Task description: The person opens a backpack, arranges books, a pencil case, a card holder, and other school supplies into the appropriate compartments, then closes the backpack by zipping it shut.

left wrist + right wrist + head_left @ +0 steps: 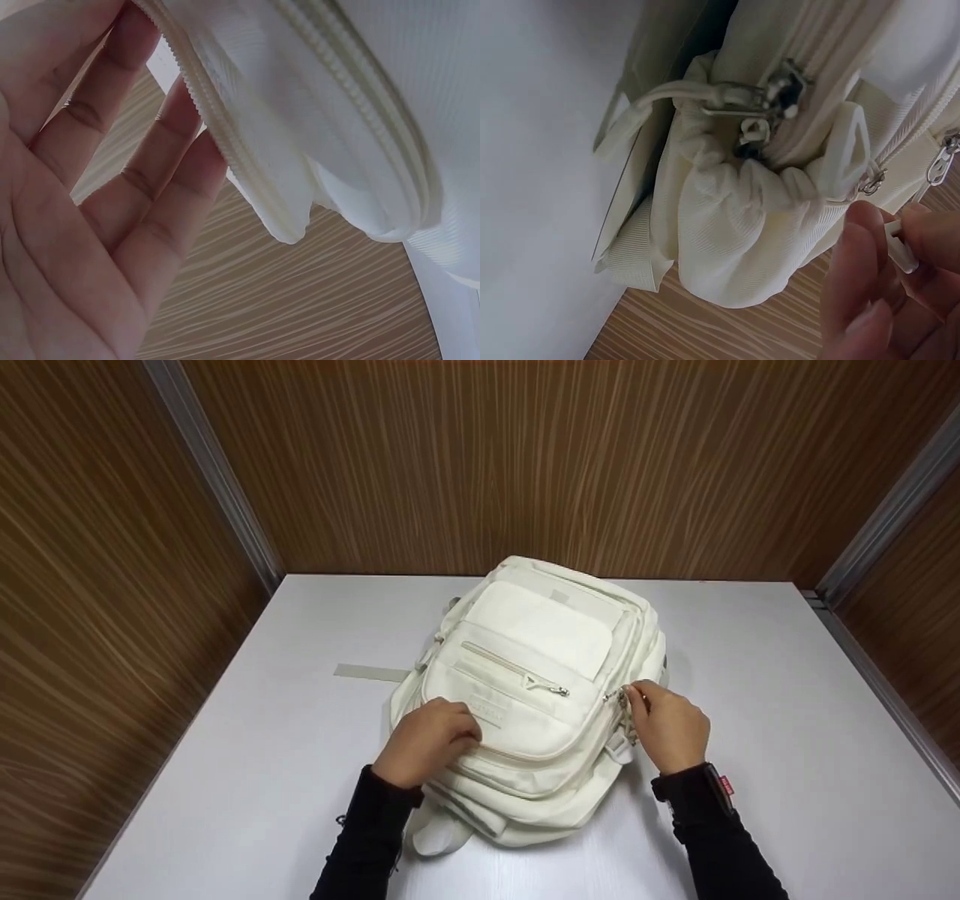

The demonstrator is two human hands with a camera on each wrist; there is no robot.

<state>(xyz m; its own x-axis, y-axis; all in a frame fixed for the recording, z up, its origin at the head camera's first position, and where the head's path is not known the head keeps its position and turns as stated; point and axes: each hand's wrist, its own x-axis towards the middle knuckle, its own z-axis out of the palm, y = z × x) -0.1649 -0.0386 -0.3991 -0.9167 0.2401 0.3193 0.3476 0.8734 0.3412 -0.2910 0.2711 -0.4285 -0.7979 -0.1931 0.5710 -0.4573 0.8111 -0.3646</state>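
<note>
A cream backpack [540, 622] lies tilted on the white table, its front pockets facing up. At the lower left of the front pocket, my left hand [435, 739] holds the pocket's edge. In the left wrist view, bare zipper teeth [196, 86] run along that edge, with fingertips against it; the thumb's tip is out of sight. On the bag's right side, my right hand [673, 727] pinches a small white zipper pull [901, 249] between thumb and index finger. More zipper pulls [847, 154] hang beside it. A silver zipper slider [561, 691] sits on the small front pocket.
A flat strap [371, 672] sticks out leftward from the bag onto the white table [247, 750]. Below the bag lies a strap loop [441, 834]. Wood-grain panels [480, 465] stand behind and at both sides, joined by metal strips [217, 472].
</note>
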